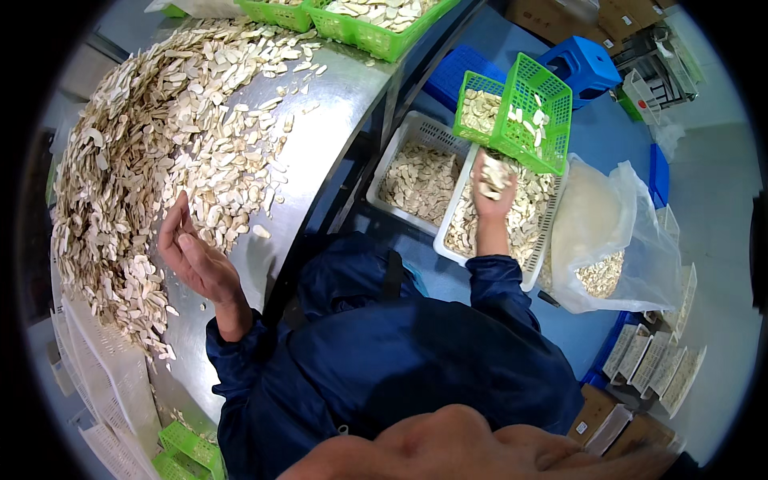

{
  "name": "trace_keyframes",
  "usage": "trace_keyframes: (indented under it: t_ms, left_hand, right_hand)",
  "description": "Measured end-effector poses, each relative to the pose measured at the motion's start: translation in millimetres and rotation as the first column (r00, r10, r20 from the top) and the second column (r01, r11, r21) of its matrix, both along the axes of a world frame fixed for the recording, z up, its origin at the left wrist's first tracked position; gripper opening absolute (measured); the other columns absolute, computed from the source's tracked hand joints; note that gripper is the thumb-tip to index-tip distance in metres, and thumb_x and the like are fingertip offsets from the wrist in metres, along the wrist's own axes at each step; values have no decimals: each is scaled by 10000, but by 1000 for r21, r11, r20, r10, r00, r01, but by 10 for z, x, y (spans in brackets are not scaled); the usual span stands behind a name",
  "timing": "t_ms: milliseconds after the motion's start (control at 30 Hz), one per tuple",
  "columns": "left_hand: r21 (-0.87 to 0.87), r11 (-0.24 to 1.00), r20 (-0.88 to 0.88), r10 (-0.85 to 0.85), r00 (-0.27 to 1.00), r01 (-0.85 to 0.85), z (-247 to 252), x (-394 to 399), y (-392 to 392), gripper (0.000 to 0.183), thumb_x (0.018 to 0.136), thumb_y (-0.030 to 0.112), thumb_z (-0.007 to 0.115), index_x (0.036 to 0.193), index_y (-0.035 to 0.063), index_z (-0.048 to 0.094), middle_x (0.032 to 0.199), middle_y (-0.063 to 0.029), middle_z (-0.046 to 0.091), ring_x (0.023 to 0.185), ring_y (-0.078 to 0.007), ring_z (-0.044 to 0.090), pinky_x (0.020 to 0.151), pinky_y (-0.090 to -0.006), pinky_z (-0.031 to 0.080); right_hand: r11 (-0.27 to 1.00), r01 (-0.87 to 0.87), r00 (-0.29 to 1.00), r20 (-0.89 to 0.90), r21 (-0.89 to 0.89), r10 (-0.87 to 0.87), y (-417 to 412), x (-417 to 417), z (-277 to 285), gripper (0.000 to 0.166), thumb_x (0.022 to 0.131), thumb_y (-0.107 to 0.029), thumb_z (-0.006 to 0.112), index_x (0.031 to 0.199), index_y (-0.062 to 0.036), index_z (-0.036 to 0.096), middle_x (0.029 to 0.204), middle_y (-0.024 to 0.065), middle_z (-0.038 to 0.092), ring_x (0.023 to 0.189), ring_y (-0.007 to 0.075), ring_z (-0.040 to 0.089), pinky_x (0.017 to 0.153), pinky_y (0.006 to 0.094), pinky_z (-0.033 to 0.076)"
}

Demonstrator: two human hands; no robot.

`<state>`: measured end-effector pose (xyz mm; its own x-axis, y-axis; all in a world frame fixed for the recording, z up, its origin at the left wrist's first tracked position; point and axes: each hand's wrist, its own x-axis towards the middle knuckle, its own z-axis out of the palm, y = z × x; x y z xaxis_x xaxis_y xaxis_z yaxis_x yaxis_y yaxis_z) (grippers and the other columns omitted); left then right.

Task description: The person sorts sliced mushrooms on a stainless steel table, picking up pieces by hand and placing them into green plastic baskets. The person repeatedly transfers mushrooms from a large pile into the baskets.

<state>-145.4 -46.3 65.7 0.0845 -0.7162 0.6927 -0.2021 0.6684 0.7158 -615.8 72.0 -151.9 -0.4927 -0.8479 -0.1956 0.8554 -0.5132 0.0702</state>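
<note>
A large heap of dried pale slices [129, 156] is spread over the stainless steel table [330, 120] on my left. At the heap's near edge is my left hand [201, 261], thumb up, fingers slightly apart and holding nothing that I can see. My right hand [495, 195] is palm up with a small bunch of slices [495, 174] in it. It is above a white perforated crate [442, 245] of similar slices. A second white crate [384, 207] of slices stands alongside it. Two green baskets [537, 111] with slices rest at the crates' far end.
More green baskets [384, 42] stand at the table's far corner. Right of the crates is a large translucent plastic bag [591, 210] holding slices. A blue stool [582, 69] is behind the baskets. White trays [102, 366] lean at the table's near left end, by another green basket [189, 447].
</note>
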Motion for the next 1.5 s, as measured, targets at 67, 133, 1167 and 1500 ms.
trace_keyframes:
  t_ms: [67, 133, 1167, 1500]
  left_hand:
    - [78, 996, -48, 51, 998, -47, -45, 148, 91, 354, 1054, 126, 336, 1310, -86, 457, 1338, -247, 540, 1310, -342, 521, 1170, -476, 375]
    - [110, 993, -83, 58, 995, -49, -77, 218, -1, 335, 1063, 137, 352, 1287, -65, 497, 1312, -207, 555, 1288, -304, 537, 1131, -462, 411]
    - [487, 873, -195, 127, 972, -16, -652, 714, -87, 161, 1007, 93, 576, 1144, 23, 626, 1060, -51, 591, 981, -142, 580, 907, -276, 466]
    - [464, 683, -618, -207, 758, 565, -578, 766, 87, 177, 1041, 110, 530, 1173, -1, 574, 1070, -83, 607, 926, -136, 618, 799, -299, 563]
  right_hand:
    - [747, 197, 939, 97, 635, -330, 228, -185, -45, 562, 1029, -369, 521, 1437, 4, 421, 1404, 250, 519, 1286, 393, 533, 1072, 515, 496]
    - [693, 205, 930, 84, 691, -358, 466, -445, -453, 555, 1030, -325, 537, 1436, 27, 396, 1338, 223, 559, 1237, 372, 568, 1036, 477, 528]
    - [976, -205, -806, -554, -69, -208, -1887, 3325, 1669, 213, 871, -37, 709, 1068, -112, 742, 1220, 102, 669, 1151, 331, 613, 970, 413, 506]
    - [996, 78, -933, -354, -40, 59, -3087, 3177, 1698, 209, 936, -108, 643, 1132, -108, 717, 1080, 141, 699, 988, 331, 667, 845, 408, 539]
